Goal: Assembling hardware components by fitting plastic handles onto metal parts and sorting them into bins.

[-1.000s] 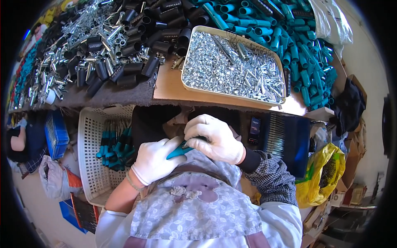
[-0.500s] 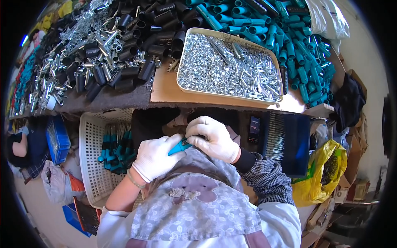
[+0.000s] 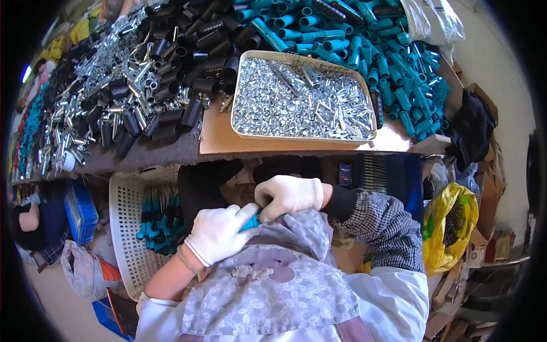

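Observation:
Both of my hands wear white gloves and meet above my lap, over a grey leaf-patterned apron [image 3: 259, 302]. My left hand [image 3: 219, 235] is closed around a teal plastic handle [image 3: 251, 222], of which only a short part shows between the fingers. Just to its right, my right hand [image 3: 289, 197] has its fingers bent and pressed together at the handle's far end. Whatever those fingers pinch is hidden by the glove.
On the bench ahead stands a cream tray [image 3: 302, 138] of small metal parts. Behind it lie piled teal tubes [image 3: 336, 34], black sleeves [image 3: 171, 117] and metal pieces. A white crate [image 3: 126, 245] holds teal-handled tools [image 3: 156, 225]. Rightward are a dark box [image 3: 401, 176] and yellow bag [image 3: 456, 228].
My right hand has turned at the wrist, its forearm now lying more sideways with the elbow farther out. The left hand keeps its grip on the teal handle. The whole view has shifted slightly.

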### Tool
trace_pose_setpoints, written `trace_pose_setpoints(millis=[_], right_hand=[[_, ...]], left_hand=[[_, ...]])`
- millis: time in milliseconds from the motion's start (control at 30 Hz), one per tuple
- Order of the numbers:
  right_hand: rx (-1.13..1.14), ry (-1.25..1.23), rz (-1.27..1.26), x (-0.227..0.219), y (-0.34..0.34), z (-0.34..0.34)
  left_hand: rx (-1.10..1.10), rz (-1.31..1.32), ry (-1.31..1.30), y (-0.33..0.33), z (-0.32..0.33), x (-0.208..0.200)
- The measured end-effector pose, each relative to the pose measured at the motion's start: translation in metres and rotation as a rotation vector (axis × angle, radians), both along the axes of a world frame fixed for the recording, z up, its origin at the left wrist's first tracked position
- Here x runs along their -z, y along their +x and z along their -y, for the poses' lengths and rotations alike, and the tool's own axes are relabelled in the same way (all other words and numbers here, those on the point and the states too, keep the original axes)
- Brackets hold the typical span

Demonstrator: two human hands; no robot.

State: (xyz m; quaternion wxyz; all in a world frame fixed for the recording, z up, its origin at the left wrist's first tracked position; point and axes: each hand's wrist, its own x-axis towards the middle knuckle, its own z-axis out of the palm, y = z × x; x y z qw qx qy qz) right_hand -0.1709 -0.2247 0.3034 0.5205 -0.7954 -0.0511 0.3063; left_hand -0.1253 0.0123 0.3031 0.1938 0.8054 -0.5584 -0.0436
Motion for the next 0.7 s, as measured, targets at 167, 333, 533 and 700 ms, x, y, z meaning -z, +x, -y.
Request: trace_pose_setpoints(millis=[167,333,533,700], right_hand=[[0.136,-0.152,0.2,-0.004,-0.008,-0.018],[0.389,-0.505,0.973,-0.039,0.005,0.005],[0.521,-0.833,1.088,-0.037,0.052,0.057],[0.561,-0.765,0.981,-0.022,0.069,0.06]], left_hand=[[0.016,0.001,-0.03,0.008,-0.002,-0.002],[-0.044,0.002,-0.246,0.018,-0.001,-0.005],[-0.145,-0.171,-0.339,0.009,-0.003,0.005],[-0.135,-0.178,-0.363,0.005,-0.002,0.01]])
